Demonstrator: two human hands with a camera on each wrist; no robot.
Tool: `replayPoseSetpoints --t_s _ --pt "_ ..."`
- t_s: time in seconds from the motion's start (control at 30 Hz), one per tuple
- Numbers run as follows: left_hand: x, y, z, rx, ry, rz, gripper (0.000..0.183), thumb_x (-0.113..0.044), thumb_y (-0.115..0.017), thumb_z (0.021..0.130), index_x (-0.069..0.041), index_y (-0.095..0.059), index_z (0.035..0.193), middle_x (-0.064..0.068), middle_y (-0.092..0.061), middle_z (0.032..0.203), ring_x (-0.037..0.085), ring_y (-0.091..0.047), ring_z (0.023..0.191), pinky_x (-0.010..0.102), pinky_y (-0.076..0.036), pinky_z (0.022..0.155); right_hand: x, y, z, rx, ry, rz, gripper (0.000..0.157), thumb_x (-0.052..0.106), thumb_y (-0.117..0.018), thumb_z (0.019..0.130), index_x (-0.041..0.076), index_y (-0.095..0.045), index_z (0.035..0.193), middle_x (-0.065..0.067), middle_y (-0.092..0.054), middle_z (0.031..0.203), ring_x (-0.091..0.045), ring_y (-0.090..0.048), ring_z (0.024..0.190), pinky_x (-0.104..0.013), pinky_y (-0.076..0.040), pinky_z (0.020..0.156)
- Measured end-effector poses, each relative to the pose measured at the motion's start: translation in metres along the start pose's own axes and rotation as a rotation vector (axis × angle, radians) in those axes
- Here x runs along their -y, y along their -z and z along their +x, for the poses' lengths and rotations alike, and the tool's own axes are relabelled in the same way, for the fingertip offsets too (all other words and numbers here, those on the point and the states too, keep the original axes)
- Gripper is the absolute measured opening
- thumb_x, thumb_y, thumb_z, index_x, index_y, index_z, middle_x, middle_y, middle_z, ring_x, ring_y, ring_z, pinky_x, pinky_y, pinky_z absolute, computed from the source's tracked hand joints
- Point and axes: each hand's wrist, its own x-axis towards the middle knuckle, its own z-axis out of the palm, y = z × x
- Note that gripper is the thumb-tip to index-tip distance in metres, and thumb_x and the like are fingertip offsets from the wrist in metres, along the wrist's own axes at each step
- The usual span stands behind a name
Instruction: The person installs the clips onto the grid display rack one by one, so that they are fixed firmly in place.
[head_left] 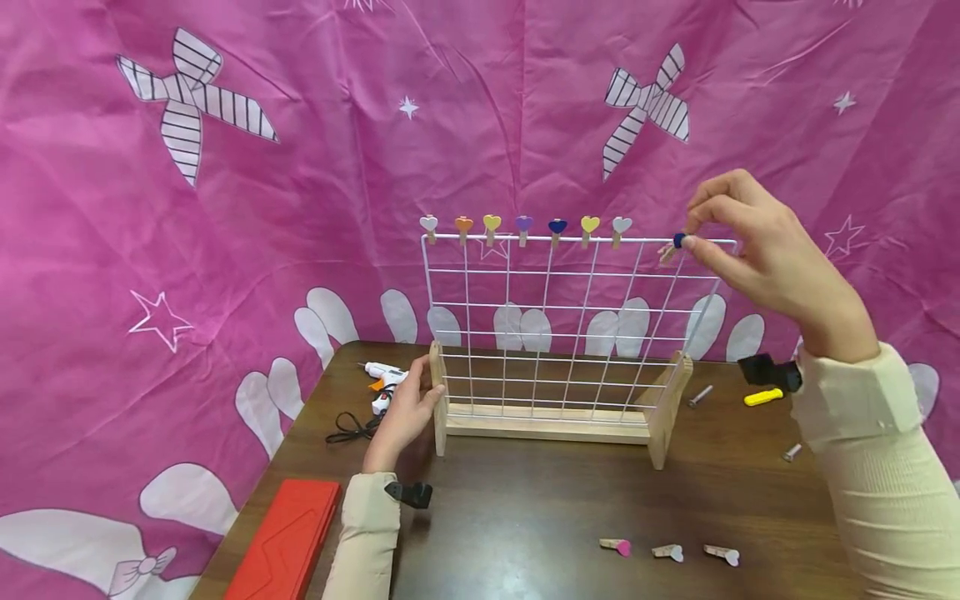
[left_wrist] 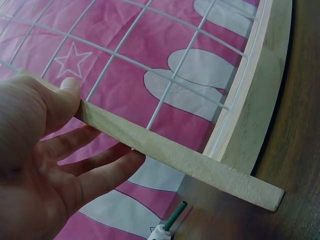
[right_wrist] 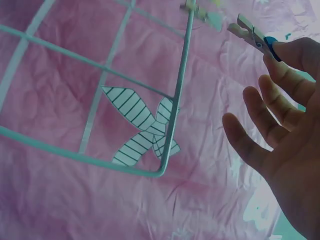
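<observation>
Dark blue heart clothespin [right_wrist: 248, 34], at the upper right of the right wrist view, pinched by the right hand [head_left: 757, 242] between thumb and forefinger at its heart end. Its long axis slants from the heart up and left to the free wooden tip, so the tip lies on the side away from the grip. The relation that appears to govern is that of this tip to the top rail [right_wrist: 180, 70] of the wire grid: the tip is directed toward the rail, with a gap showing between them. In the head view the clothespin overlaps the rail near its right end; the right hand is much the nearer of the two.

Along the same rail, at upper center of the head view, stand seven heart clothespins [head_left: 523, 223]. The left hand [head_left: 408, 412], left of center, is clamped on the left wooden support [head_left: 439, 417], thumb on one face and fingers on the other. At lower right, three loose clothespins [head_left: 667, 552] lie on the brown table [head_left: 525, 508]. Farther out are a yellow-handled tool [head_left: 763, 397] at right, a glue gun [head_left: 384, 372] left of center and a red case [head_left: 285, 537] at lower left.
</observation>
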Motion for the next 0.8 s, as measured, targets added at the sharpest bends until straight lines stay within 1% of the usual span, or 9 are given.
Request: replayPoseSetpoints --t_s 0.1,0.17,0.27,0.37,0.47,0.53,0.63,0.7,0.8 --pt "0.0 0.001 0.0 0.01 0.005 -0.004 0.049 -0.007 -0.054 0.093 -0.009 -0.032 0.137 0.023 -0.054 0.122 0.029 -0.055 0.109 0.043 -0.047 0.088 -0.01 -0.003 0.016 0.034 0.018 -0.005 0.018 -0.013 -0.067 0.072 0.001 -0.059 0.081 -0.012 -0.05 0.101 -0.012 -0.044 0.094 -0.017 -0.031 0.077" --pt "0.0 0.001 -0.001 0.009 0.0 -0.006 0.049 -0.007 -0.053 0.093 -0.009 -0.032 0.137 0.023 -0.054 0.121 0.029 -0.055 0.108 0.043 -0.048 0.088 -0.016 -0.005 0.024 0.071 0.026 -0.008 0.017 -0.012 -0.066 0.072 0.003 -0.059 0.08 -0.012 -0.049 0.102 -0.012 -0.043 0.092 -0.019 -0.031 0.075" --pt "0.0 0.0 0.0 0.005 -0.018 -0.019 0.049 -0.005 -0.053 0.093 -0.006 -0.032 0.137 0.025 -0.054 0.121 0.03 -0.055 0.108 0.044 -0.048 0.087 -0.022 -0.009 0.033 0.131 0.017 -0.015 0.015 -0.01 -0.065 0.074 0.003 -0.06 0.08 -0.011 -0.047 0.101 -0.012 -0.044 0.089 -0.021 -0.032 0.074" --pt "0.0 -0.002 0.001 0.004 -0.014 -0.015 0.048 -0.006 -0.053 0.093 -0.007 -0.032 0.136 0.023 -0.053 0.123 0.029 -0.054 0.111 0.043 -0.047 0.089 -0.025 -0.01 0.038 0.184 -0.008 -0.018 0.012 -0.008 -0.064 0.076 0.002 -0.061 0.081 -0.01 -0.046 0.101 -0.012 -0.044 0.087 -0.024 -0.034 0.073" --pt "0.0 -0.002 0.001 0.005 -0.003 -0.013 0.048 -0.007 -0.053 0.093 -0.009 -0.032 0.136 0.021 -0.052 0.125 0.028 -0.053 0.113 0.043 -0.046 0.09 -0.025 -0.009 0.04 0.236 -0.041 -0.029 0.009 -0.005 -0.064 0.079 0.002 -0.061 0.084 -0.01 -0.046 0.102 -0.015 -0.044 0.087 -0.029 -0.035 0.072" --pt "0.0 -0.002 0.001 0.002 -0.014 -0.012 0.048 -0.006 -0.053 0.093 -0.008 -0.032 0.136 0.022 -0.052 0.124 0.029 -0.053 0.112 0.044 -0.047 0.089 -0.024 -0.008 0.039 0.271 -0.084 -0.032 0.007 0.0 -0.064 0.082 0.003 -0.061 0.087 -0.011 -0.046 0.103 -0.019 -0.045 0.088 -0.033 -0.035 0.073" --pt "0.0 -0.001 -0.001 -0.006 -0.018 -0.017 0.047 -0.004 -0.053 0.092 -0.008 -0.033 0.135 0.023 -0.053 0.123 0.029 -0.054 0.11 0.044 -0.048 0.088 -0.021 -0.005 0.036 0.311 -0.166 -0.033 0.013 0.011 -0.064 0.086 0.004 -0.062 0.097 -0.011 -0.047 0.105 -0.025 -0.046 0.091 -0.04 -0.036 0.076" --pt "-0.001 -0.001 -0.001 -0.004 -0.024 -0.017 0.048 -0.004 -0.053 0.093 -0.008 -0.033 0.136 0.023 -0.053 0.123 0.03 -0.054 0.11 0.045 -0.048 0.087 -0.019 -0.004 0.031 0.304 -0.209 -0.032 0.02 0.016 -0.064 0.086 0.004 -0.061 0.103 -0.011 -0.048 0.107 -0.026 -0.047 0.093 -0.043 -0.036 0.078" --pt "0.0 -0.001 -0.001 0.0 -0.027 -0.023 0.048 -0.004 -0.053 0.092 -0.009 -0.033 0.135 0.022 -0.052 0.124 0.029 -0.053 0.112 0.044 -0.047 0.088 -0.016 -0.003 0.022 0.251 -0.236 -0.034 0.026 0.016 -0.065 0.086 0.004 -0.061 0.108 -0.009 -0.05 0.107 -0.024 -0.047 0.095 -0.038 -0.036 0.08"
